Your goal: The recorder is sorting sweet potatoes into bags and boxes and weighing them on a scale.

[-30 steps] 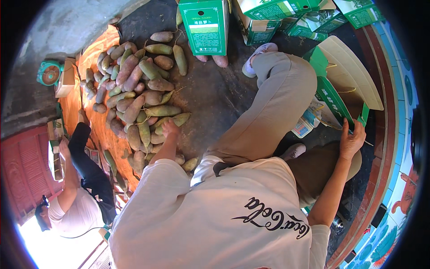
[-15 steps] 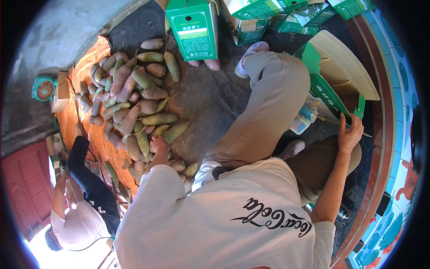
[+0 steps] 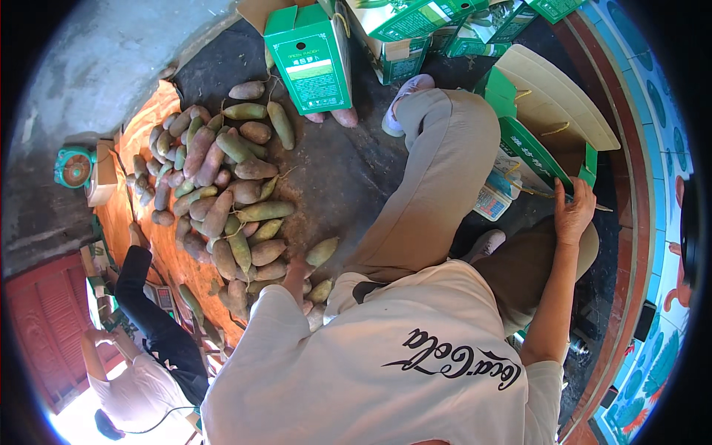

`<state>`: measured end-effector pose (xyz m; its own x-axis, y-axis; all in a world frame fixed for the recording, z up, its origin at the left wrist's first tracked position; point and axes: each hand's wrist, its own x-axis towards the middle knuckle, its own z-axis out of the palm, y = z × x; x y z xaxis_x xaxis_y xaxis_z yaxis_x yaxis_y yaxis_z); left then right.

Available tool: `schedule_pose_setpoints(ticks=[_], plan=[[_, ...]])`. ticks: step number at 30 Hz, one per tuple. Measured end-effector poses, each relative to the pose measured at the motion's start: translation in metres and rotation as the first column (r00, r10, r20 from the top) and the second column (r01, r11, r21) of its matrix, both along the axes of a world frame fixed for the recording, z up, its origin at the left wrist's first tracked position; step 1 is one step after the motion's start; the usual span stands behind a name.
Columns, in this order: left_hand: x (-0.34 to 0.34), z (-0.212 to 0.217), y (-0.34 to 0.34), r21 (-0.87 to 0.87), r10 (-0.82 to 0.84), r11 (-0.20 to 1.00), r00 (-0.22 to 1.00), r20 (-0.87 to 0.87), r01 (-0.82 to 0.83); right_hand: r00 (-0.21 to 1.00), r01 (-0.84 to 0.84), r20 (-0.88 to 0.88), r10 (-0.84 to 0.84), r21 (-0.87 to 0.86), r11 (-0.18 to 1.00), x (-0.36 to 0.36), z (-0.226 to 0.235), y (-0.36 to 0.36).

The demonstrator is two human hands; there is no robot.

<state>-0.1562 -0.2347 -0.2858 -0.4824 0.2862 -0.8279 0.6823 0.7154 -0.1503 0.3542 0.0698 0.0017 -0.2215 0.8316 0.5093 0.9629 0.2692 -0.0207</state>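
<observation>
My left hand (image 3: 298,271) is at the near right edge of a heap of long radishes (image 3: 215,213). Its fingers, partly hidden, close on the end of a pale green radish (image 3: 322,252), lying to the right of the heap. On the right, my right hand (image 3: 575,213) pinches the near rim of an open green cardboard carton (image 3: 530,152). The carton's tan lid flap stands raised, and its inside is mostly in shadow.
An upright green carton (image 3: 310,67) stands at the top centre, with more cartons (image 3: 415,30) behind. A digital scale (image 3: 491,200) sits beside my right leg. At the left are an orange sheet (image 3: 202,278), a teal fan (image 3: 75,167) and another person (image 3: 148,378).
My left hand has moved toward me and to the right, bringing the pale green radish away from the heap. My right hand keeps its grip on the carton rim.
</observation>
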Motion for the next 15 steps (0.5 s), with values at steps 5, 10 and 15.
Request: schedule_pose_setpoints(ticks=[5,10,15], plan=[[0.035,0.010,0.029,-0.080,-0.093,0.993,0.995,-0.025,0.091,1.000,-0.003,0.005,0.003,0.002,1.000,0.001,-0.001,-0.002],[0.052,-0.008,0.049,0.098,-0.320,0.943,0.947,0.009,0.318,1.000,-0.001,0.006,0.001,-0.010,1.000,0.001,0.000,-0.002],[0.068,0.007,0.075,-0.008,-0.511,0.857,0.851,0.118,0.516,1.000,0.011,0.016,-0.010,-0.014,1.000,0.001,-0.001,-0.004]])
